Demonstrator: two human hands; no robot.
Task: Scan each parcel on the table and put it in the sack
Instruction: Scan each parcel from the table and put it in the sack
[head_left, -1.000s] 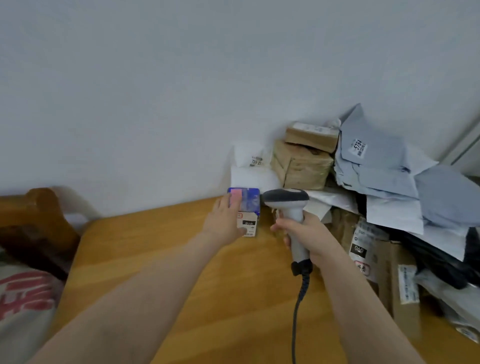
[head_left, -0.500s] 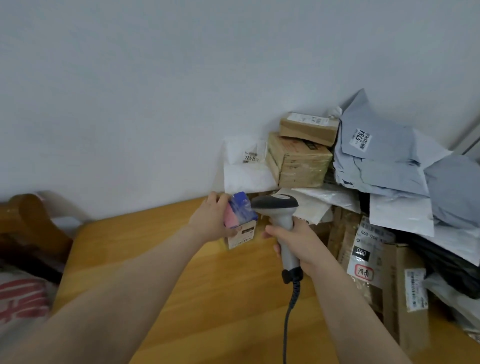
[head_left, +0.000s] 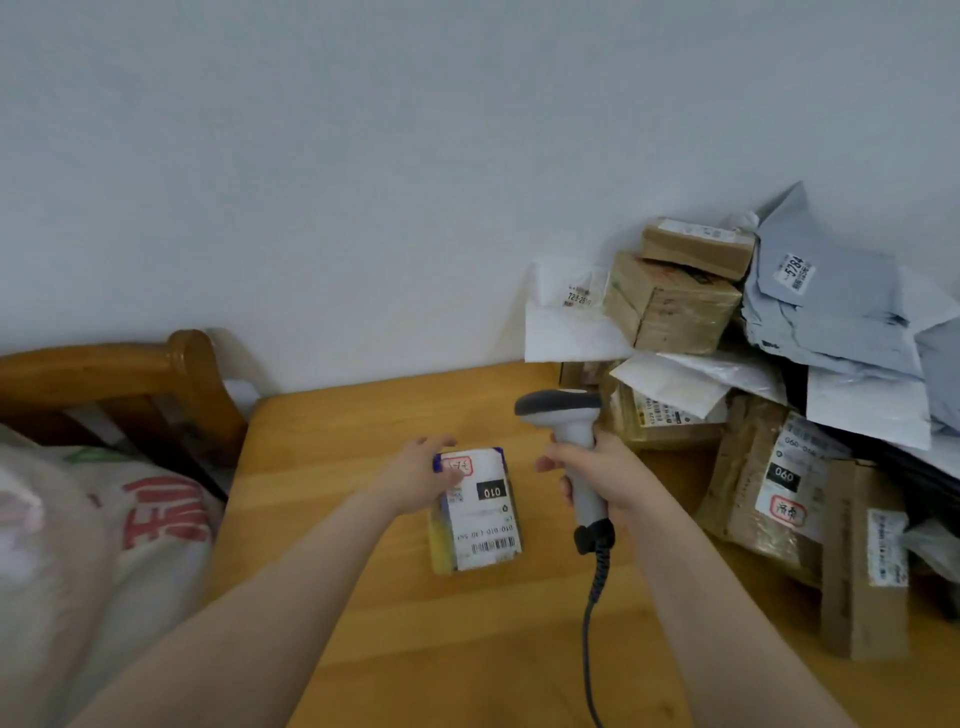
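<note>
Now: small parcel in the left hand, scanner in the right

Both hands are over the middle of the table. The left hand holds a small parcel by its far left corner; the fingers are curled around the edge and the thumb lies on the white label. The parcel is turned with the label up, and the barcode is on the side nearer to the person. Whether it lies on the wood or is held just above it, I cannot tell.

The right hand is closed firmly around the handle of a scanner. The scanner stands upright, just to the right of the parcel and not touching it, and its dark head points to the left. Its coiled cable hangs from the bottom of the handle toward the near edge of the table.

A white sack with red characters is beyond the left edge of the table. Its opening is not visible, so what is inside cannot be told.

At the far right corner and along the right edge there is a pile of parcels: brown boxes on top, grey bags beside them against the wall, and taped packets with labels below.
</note>
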